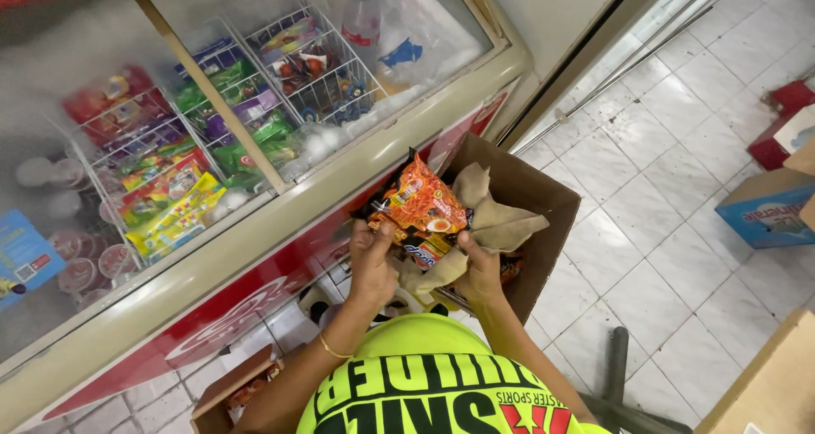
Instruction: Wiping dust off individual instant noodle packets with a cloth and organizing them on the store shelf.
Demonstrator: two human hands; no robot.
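Both hands up over the open brown cardboard box (543, 230), by the front edge of the glass-top chest freezer (255, 239). Left hand (371, 260) & right hand (478, 268) each clamp the orange plastic noodle packets (420, 207); right also pins a beige cloth (497, 218). Looks like wiping/unpacking step; next probably needs a free hand.

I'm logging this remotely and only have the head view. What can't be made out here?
- Inside of the cardboard box: hidden by the orange packet and beige cloth.
- Left hand and right hand: fingertips hidden behind the packet and cloth.
- Freezer contents at left: blurred by frosted glass.
- Blue box: cut off by the right edge.
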